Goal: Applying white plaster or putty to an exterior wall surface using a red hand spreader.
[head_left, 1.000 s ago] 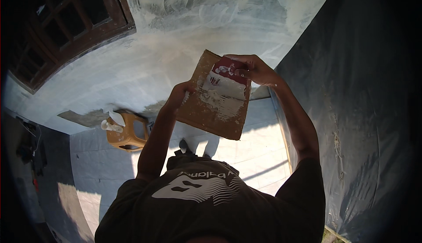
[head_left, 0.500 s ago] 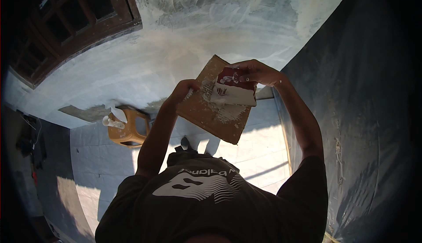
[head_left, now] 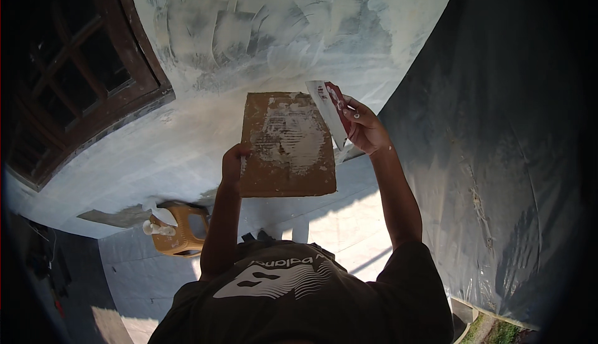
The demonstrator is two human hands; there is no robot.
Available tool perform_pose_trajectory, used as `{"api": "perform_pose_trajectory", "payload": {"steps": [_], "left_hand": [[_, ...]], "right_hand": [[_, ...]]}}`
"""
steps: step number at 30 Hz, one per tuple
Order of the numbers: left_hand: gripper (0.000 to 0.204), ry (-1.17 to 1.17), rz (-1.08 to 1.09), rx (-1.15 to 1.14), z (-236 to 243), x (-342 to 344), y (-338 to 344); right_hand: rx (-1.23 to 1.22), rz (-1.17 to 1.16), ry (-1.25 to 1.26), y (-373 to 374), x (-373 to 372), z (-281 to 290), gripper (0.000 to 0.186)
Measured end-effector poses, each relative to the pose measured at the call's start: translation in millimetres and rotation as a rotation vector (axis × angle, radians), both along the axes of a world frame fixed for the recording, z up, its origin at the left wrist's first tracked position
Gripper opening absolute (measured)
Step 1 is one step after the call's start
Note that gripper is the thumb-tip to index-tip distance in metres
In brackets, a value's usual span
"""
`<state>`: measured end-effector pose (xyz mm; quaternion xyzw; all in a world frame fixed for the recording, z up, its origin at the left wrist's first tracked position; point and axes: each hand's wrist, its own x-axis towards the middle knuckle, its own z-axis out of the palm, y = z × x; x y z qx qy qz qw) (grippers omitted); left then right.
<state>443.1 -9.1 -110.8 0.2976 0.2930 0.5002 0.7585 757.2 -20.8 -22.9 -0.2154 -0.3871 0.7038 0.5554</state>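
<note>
My left hand (head_left: 232, 163) grips the left edge of a flat brown board (head_left: 261, 184), its thumb lying on the top face. White putty (head_left: 289, 132) is smeared in ridges across the board's middle. A wide putty knife (head_left: 329, 107) with a dark red grip and a pale, putty-coated blade is pinched in my right hand (head_left: 369, 129). Its blade stands tilted just beyond the board's right edge, near the wall; I cannot tell whether it touches the board.
Ahead rises a wall (head_left: 274, 26) with patchy white and grey coating. A brown-framed window (head_left: 115, 70) is at the left. Dark plastic sheeting (head_left: 473, 126) hangs on the right. A yellow-brown plastic stool (head_left: 184, 235) bearing white items stands low at the left, on a pale floor covering.
The putty knife has lifted off the board and turned beside its right edge. The board has rotated to sit squarer, and the view has shifted.
</note>
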Motion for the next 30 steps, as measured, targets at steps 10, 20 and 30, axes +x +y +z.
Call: {"api": "perform_pose_trajectory", "payload": {"steps": [10, 20, 30], "left_hand": [[0.029, 0.117, 0.061, 0.085, 37, 21, 56], [0.007, 0.056, 0.267, 0.078, 48, 124, 80], [0.014, -0.18, 0.36, 0.056, -9, 79, 74]], "right_hand": [[0.069, -0.449, 0.101, 32, 11, 14, 0.035], [0.16, -0.676, 0.07, 126, 109, 27, 0.029], [0.947, -1.667, -0.844, 225, 47, 18, 0.026]]}}
